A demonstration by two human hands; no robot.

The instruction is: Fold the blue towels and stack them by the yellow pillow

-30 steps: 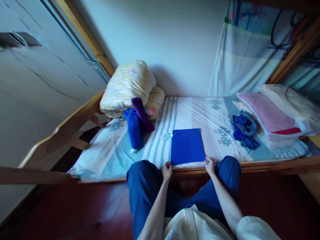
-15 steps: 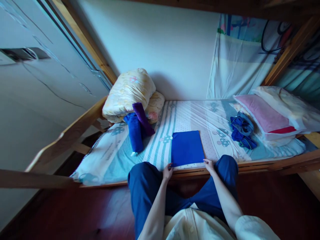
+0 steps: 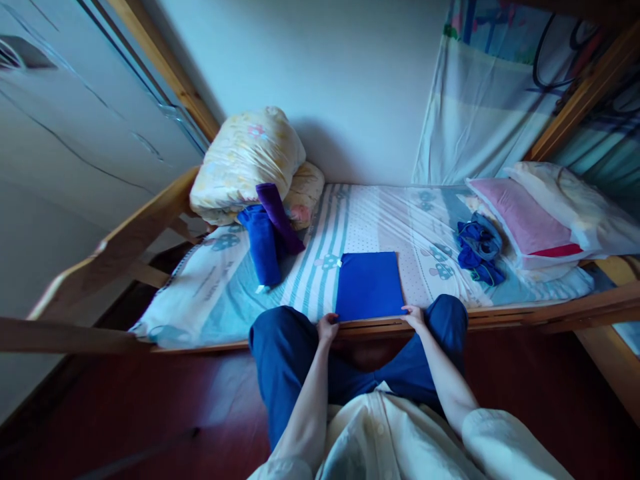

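A flat blue towel, folded into a near square with a small white tag at its far left corner, lies at the front edge of the bed. My left hand pinches its near left corner. At the near right corner, the fingers of my right hand are closed on the same towel. To the left, a rolled blue towel and a rolled purple towel rest against a bundled quilt.
Crumpled blue clothing lies on the right of the patterned sheet, beside a pink pillow. A wooden rail bounds the left end. A curtain hangs at the back right.
The camera view has shifted slightly, so the bed appears higher in the picture. Both hands keep hold of the blue towel's near corners, and the towel stays flat.
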